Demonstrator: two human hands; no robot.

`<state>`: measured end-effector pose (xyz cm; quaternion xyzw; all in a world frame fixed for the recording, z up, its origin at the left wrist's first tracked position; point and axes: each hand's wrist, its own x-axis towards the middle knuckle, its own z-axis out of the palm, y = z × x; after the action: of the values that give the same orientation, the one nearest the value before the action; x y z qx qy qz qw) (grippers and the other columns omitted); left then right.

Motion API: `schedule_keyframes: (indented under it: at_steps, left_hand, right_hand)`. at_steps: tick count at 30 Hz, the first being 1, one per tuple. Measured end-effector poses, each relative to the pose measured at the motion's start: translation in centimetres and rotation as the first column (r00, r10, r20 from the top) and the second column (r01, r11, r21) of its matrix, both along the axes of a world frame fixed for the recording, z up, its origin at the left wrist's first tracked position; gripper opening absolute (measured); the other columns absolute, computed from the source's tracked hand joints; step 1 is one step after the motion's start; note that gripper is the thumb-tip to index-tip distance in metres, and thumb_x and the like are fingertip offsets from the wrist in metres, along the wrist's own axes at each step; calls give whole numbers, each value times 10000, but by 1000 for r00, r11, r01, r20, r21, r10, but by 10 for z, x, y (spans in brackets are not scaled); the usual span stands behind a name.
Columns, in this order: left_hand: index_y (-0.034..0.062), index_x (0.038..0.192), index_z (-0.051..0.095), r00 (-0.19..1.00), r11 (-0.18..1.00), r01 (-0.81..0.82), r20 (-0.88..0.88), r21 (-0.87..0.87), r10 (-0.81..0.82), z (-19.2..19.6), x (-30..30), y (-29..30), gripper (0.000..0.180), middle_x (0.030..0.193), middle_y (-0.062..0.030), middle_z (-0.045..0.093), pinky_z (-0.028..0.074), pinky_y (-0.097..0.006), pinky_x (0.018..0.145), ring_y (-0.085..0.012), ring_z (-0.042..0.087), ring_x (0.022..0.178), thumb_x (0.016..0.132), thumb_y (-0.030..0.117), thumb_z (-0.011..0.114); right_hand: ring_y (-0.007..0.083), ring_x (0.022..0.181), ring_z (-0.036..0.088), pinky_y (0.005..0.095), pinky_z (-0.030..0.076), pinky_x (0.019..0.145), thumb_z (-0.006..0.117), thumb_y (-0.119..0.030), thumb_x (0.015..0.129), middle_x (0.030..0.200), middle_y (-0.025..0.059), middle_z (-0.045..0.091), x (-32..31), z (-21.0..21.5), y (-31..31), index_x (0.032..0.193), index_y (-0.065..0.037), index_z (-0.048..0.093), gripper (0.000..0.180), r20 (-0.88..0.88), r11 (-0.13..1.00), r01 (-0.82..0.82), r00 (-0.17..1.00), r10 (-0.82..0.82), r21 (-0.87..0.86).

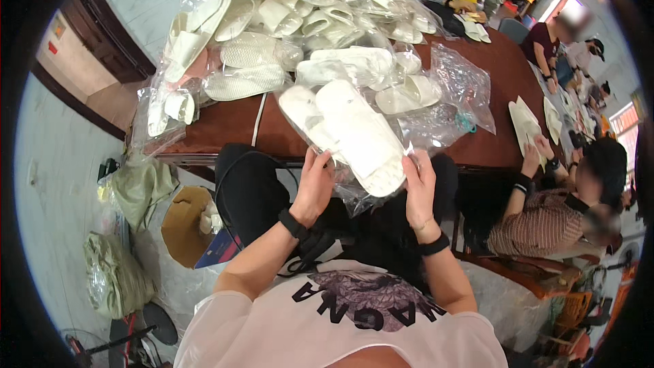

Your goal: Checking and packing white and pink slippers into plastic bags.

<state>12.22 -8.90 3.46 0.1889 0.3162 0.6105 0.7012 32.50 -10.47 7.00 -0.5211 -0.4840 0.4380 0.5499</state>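
Observation:
A pair of white slippers (361,138) in a clear plastic bag hangs over my lap at the table's front edge, soles and straps partly overlapping. My left hand (315,187) pinches the bag at its lower left side. On the lower right, my right hand (420,191) grips the bag's edge between thumb and fingers, beside the sole's end. Just beyond lie more bagged white slippers (246,80). A single slipper (410,94) sits to the right, next to crumpled clear plastic (463,85).
A big heap of pale slippers (300,7) covers the far part of the brown table (225,123). An open cardboard box (184,228) and green sacks (119,276) stand on the floor at left. At right, a co-worker in a striped shirt (545,221) handles a slipper (524,123).

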Motion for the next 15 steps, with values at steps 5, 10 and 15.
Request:
schedule_keyframes:
  at_steps: [5,10,15]
  left_hand:
    - [119,1253,470,992,989,99,-88,107,-90,58,6,32,312,1189,-32,574,508,-341,788,-129,577,1004,949,152,526]
    - [14,1254,521,759,905,374,-628,204,-172,110,-31,130,412,1105,-97,619,505,-295,756,-168,611,928,907,217,613]
    - [-39,1174,558,299,850,56,-821,523,486,8,-101,196,460,1091,-245,623,455,-416,919,-408,584,1019,842,251,691]
  right_hand:
    - [140,1018,597,300,520,809,499,-148,991,1122,36,580,-14,6,-36,1189,-62,474,217,-307,991,132,944,-124,5]
    - [293,1167,553,464,500,922,418,-430,1007,1300,174,521,-57,-10,-5,1367,-27,324,548,-613,950,-293,772,169,-108]
    - [325,1195,526,468,452,973,488,-545,945,1302,244,516,-71,-68,8,1434,-17,237,762,-702,555,-682,675,228,-476]
